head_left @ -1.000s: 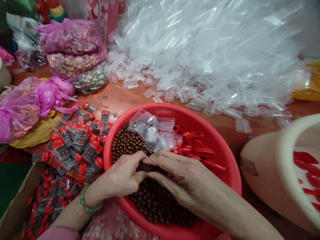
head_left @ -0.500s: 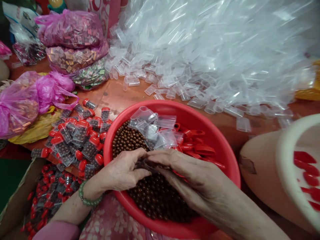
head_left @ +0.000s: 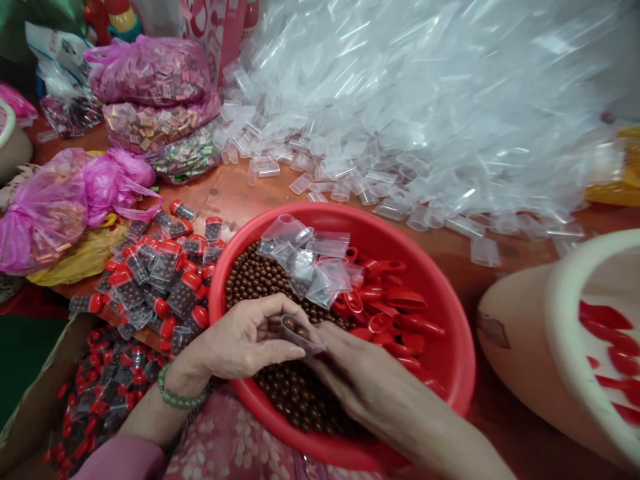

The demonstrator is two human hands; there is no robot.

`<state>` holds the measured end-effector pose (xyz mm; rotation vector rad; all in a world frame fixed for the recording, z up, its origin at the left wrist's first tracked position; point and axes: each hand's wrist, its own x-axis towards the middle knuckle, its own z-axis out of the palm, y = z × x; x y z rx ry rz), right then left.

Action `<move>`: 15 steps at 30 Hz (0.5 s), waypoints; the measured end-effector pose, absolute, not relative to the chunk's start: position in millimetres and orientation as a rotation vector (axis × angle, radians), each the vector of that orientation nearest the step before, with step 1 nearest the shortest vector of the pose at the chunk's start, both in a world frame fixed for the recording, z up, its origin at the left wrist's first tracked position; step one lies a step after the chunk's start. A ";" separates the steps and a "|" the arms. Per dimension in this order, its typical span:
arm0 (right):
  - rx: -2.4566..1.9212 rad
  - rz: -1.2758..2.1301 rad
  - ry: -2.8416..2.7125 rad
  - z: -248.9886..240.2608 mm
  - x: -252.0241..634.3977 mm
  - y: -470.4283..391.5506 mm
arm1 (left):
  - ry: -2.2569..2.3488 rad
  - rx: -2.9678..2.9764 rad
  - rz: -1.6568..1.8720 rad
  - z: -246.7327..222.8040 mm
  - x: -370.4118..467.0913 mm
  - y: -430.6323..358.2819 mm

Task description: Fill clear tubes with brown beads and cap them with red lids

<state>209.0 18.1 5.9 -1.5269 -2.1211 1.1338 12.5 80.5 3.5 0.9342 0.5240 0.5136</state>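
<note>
My left hand [head_left: 250, 337], with a green bead bracelet at the wrist, pinches a clear plastic sleeve [head_left: 300, 333] holding brown balls, its open end facing me. Against the sleeve's far right side rests my right hand [head_left: 350, 373]; its fingertips are blurred and partly hidden, low over the balls. Both hands are above a red basin [head_left: 467, 333]. Brown balls [head_left: 295, 397] fill its left and front. Several empty clear sleeves [head_left: 320, 267] lie on top at the back, beside red caps [head_left: 395, 300] on the right.
Filled sleeves with red caps [head_left: 160, 267] are heaped left of the basin, with more in a box [head_left: 105, 387] below. Clear sleeves [head_left: 400, 120] are piled behind. Pink bags [head_left: 155, 73] stand back left. A cream bucket [head_left: 555, 320] with red pieces is at right.
My right hand has moved down and drawn back from over the sleeve, uncovering its open end and the balls inside. My left hand still holds it. The view has shifted slightly.
</note>
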 end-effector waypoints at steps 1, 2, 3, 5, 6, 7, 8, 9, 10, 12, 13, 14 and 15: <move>-1.524 1.142 -2.174 0.5 204.4 17.1 | 0.528 0.965 0.536 4.6 11.1 79.7; -1.529 1.120 -2.210 -4.3 200.2 16.2 | 0.541 1.001 0.558 5.6 10.1 79.2; -1.538 1.086 -2.237 -8.4 196.7 15.5 | 0.564 1.044 0.573 6.4 9.6 79.2; -1.564 1.032 -2.281 -13.3 192.1 14.5 | 0.623 1.139 0.576 8.0 9.8 79.9; -1.571 1.016 -2.307 -14.3 190.8 14.4 | 0.650 1.176 0.567 8.8 10.4 80.3; -1.573 1.004 -2.336 -14.5 190.1 14.4 | 0.672 1.202 0.562 9.6 11.3 80.5; -1.573 0.992 -2.366 -14.3 189.7 14.5 | 0.688 1.222 0.563 10.6 12.2 80.5; -1.577 0.975 -2.390 -13.8 189.5 14.7 | 0.693 1.240 0.566 11.5 13.1 80.3; -1.582 0.958 -2.407 -13.3 189.2 15.0 | 0.689 1.251 0.571 12.3 14.0 79.9; -1.594 0.932 -2.435 -13.0 188.3 15.7 | 0.668 1.245 0.589 13.1 15.3 78.7; -1.595 0.919 -2.449 -13.4 187.6 16.0 | 0.656 1.226 0.604 12.9 15.8 78.2; -1.584 0.901 -2.455 -14.3 186.9 16.2 | 0.647 1.200 0.619 12.3 16.3 77.6; -1.565 0.878 -2.451 -15.5 186.0 16.2 | 0.639 1.173 0.626 11.4 16.7 77.1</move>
